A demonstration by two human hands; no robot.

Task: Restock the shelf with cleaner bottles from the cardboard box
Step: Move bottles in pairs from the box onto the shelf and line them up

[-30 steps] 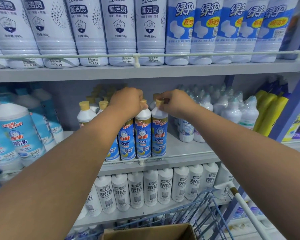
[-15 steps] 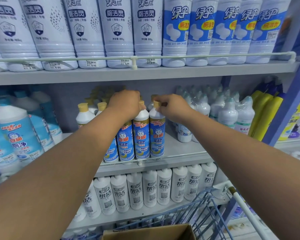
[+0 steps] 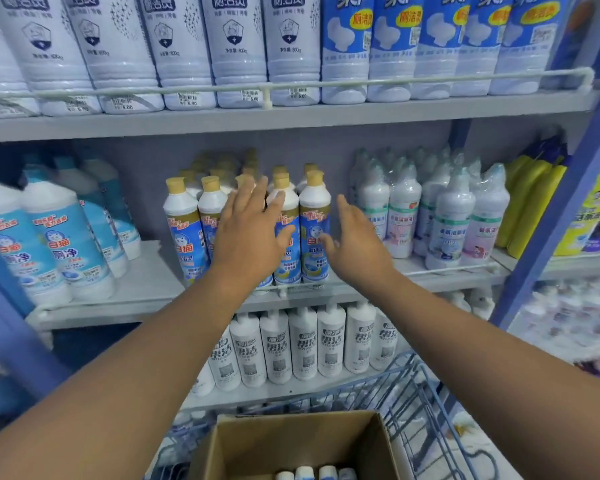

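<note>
Cleaner bottles [image 3: 315,233] – white, yellow caps, blue labels – upright

Cool, bluish, even light fills the scene, moderately bright, with soft shadow only in the far recesses under each shelf [image 3: 291,116] and no hard glare on the bottle labels. The wide lens bows the shelf edges and stretches the forearms at the near corners. Motion blur smears the far left and right edges, while the centre stays fairly sharp.
</note>
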